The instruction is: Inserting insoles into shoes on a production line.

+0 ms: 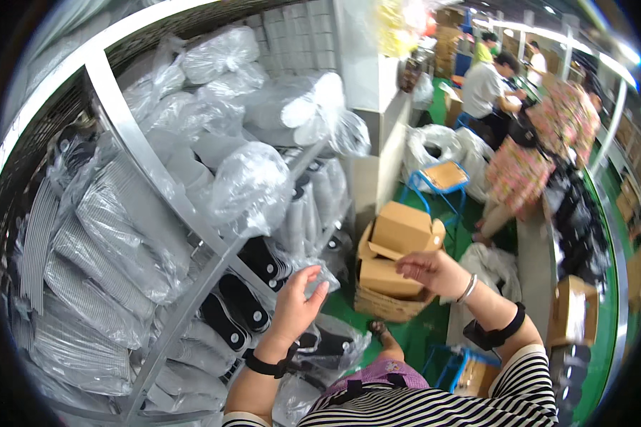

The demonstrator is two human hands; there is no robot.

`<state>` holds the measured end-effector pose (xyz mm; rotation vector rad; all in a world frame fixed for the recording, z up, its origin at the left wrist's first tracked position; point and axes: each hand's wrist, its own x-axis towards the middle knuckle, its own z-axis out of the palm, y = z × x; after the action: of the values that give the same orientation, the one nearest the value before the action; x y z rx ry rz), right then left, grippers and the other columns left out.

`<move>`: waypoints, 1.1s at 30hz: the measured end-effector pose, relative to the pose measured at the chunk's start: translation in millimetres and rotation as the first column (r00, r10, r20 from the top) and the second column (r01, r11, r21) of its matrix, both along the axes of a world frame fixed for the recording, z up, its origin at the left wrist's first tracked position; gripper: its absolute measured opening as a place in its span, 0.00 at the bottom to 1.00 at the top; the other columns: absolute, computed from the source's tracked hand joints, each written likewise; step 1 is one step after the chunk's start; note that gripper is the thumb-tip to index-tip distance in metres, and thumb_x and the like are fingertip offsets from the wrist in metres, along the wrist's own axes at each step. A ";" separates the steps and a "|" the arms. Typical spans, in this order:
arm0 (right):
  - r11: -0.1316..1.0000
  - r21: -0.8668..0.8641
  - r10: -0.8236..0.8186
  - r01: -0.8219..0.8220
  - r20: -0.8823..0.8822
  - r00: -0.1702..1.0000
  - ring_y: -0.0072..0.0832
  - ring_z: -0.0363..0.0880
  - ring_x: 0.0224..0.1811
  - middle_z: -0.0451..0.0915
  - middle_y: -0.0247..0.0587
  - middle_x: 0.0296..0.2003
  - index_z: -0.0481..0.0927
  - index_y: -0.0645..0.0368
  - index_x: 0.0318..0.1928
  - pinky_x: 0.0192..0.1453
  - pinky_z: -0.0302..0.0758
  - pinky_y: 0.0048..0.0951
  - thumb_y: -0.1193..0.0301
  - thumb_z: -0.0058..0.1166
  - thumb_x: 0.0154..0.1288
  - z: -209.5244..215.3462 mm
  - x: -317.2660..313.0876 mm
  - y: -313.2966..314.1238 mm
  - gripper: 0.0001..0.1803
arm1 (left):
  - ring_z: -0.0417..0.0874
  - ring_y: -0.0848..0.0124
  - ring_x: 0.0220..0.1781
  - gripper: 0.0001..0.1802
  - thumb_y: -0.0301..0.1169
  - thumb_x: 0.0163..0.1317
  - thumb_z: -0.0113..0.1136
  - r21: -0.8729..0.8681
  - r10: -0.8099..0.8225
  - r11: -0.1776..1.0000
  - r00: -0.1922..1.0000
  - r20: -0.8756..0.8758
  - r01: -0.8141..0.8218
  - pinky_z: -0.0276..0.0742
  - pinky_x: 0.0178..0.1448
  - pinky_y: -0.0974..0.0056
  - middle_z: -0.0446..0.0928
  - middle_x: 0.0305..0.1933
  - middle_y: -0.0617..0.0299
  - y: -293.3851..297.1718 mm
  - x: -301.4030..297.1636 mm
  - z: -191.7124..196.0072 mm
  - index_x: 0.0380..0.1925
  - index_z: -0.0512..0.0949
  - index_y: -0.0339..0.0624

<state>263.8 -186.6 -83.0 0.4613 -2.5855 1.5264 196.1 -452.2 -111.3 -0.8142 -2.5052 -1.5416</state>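
Note:
My left hand [298, 307] is raised beside the rack, thumb and fingers apart and nothing seen in its grasp. Just past its fingertips is the loose edge of a see-through plastic bag [326, 276]; whether they touch, I cannot tell. Black insoles [243, 302] with a pale round mark lie bundled on the lower shelf to its left. Over the open cardboard box [392, 276] hovers my right hand [430, 273], empty, its fingers loosely bent and pointing left. Both wrists carry black bands, and a bangle circles the right one.
A metal rack [171, 185] at left is packed with bagged grey insoles [121, 235]. Ahead stand a blue-framed stool [441, 174] and white sacks [434, 142]. A long bench [534, 263] runs along the right, with a person in a floral top [530, 153] and others seated farther off.

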 end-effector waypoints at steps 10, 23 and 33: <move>0.741 -0.406 0.591 -0.535 0.016 0.807 0.24 0.76 0.38 0.77 0.40 0.37 0.72 0.67 0.45 0.44 0.73 0.24 0.71 0.42 0.64 108.6 -237.0 -10.9 0.14 | 0.74 0.53 0.45 0.14 0.22 0.53 0.49 0.340 0.649 0.719 0.412 -0.639 -0.606 0.68 0.49 0.58 0.72 0.44 0.46 4.8 -110.0 158.4 0.42 0.70 0.33; 0.732 -0.430 0.592 -0.529 0.015 0.806 0.29 0.67 0.50 0.68 0.48 0.49 0.61 0.70 0.55 0.53 0.64 0.25 0.68 0.53 0.54 86.3 -343.6 -162.9 0.30 | 0.70 0.47 0.49 0.23 0.34 0.55 0.47 -0.078 0.960 0.234 0.243 -0.140 -0.969 0.66 0.52 0.57 0.70 0.47 0.39 -53.2 -182.5 129.1 0.46 0.66 0.27; 0.622 -0.616 0.751 -0.483 0.295 0.591 0.30 0.66 0.52 0.68 0.49 0.50 0.63 0.72 0.53 0.54 0.64 0.26 0.56 0.51 0.56 78.5 -346.8 -151.7 0.34 | 0.68 0.66 0.53 0.22 0.35 0.57 0.50 0.476 0.680 0.223 0.486 0.549 -0.851 0.63 0.55 0.64 0.68 0.52 0.55 -49.3 -182.8 123.3 0.49 0.67 0.33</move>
<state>-83.0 -338.3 -4.5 1.1551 -2.2927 2.8260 13.4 -501.4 12.1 0.7266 -1.5453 -1.8895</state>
